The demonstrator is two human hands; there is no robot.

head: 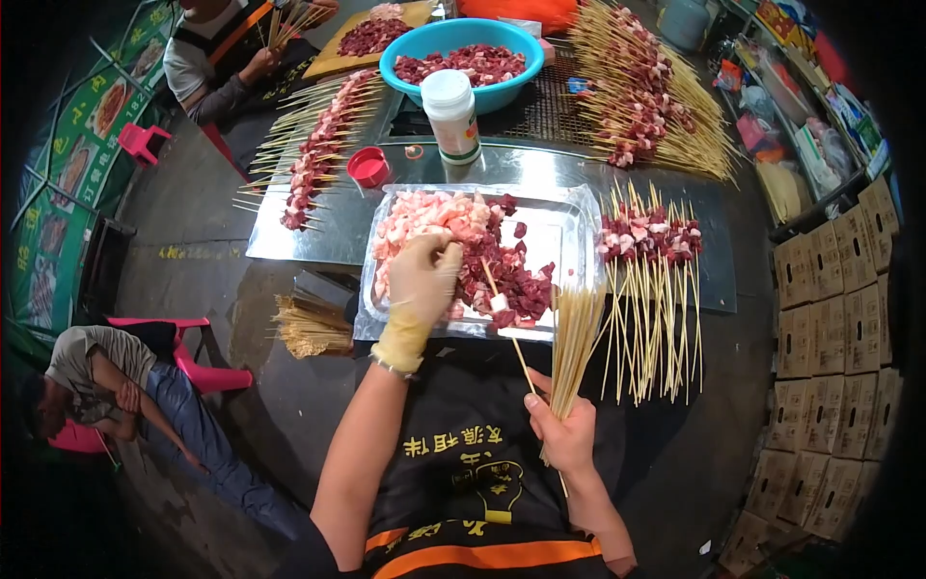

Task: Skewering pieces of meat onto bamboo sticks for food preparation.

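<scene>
My right hand [564, 427] grips a thick bundle of bamboo skewers [575, 347] upright. Between its thumb and finger is a single skewer [521, 362], slanting up over the tray with a pale fat cube [499, 302] and a dark red piece [504, 318] on it. My left hand [427, 271], in a thin glove, is above the metal tray [553, 217], fingers curled at the meat; whether it pinches a piece is hidden. Pale fat chunks [419, 213] fill the tray's left side, and dark red meat cubes [524, 289] lie in the middle. Clear plastic lines the tray.
Loaded skewers [651, 235] lie right of the tray, others [325, 145] at left, with a big pile [644, 94] behind. Beyond the tray stand a white jar [452, 119], red lid [369, 168] and blue basin [463, 36]. Two people [224, 65] sit at left; cartons [825, 347] line the right.
</scene>
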